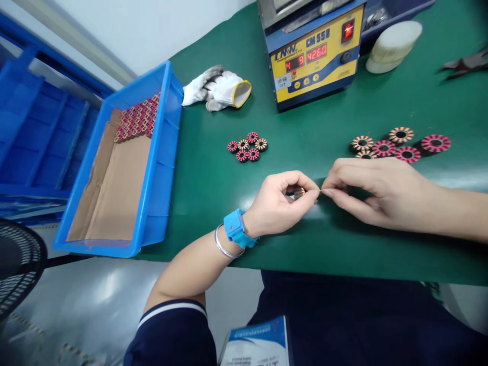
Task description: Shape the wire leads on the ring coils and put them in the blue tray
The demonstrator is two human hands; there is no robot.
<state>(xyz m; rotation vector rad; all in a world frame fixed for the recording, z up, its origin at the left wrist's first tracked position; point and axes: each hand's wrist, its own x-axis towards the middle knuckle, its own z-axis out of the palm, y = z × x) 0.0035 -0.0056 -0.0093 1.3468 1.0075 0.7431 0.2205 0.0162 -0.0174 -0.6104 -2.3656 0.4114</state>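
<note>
My left hand [278,203], with a blue watch and a silver bangle at the wrist, is closed around a small wound coil core [299,193], mostly hidden by the fingers. Just to its right, my right hand [377,190] pinches thumb and forefinger on what looks like a thin wire end [321,190] from that core. The fingertips of both hands almost meet over the green table. Behind my right hand stand several ring-shaped coil cores [436,144], some red and some copper-coloured on top. A second cluster of such cores [252,138] stands beyond my left hand.
A blue bin [158,178] lined with cardboard holds rows of cores at the left. White gloves [223,91] lie behind it. A yellow-fronted heating unit [316,61] with red digits stands at the back, near a whitish round block [396,46] and pliers [467,63].
</note>
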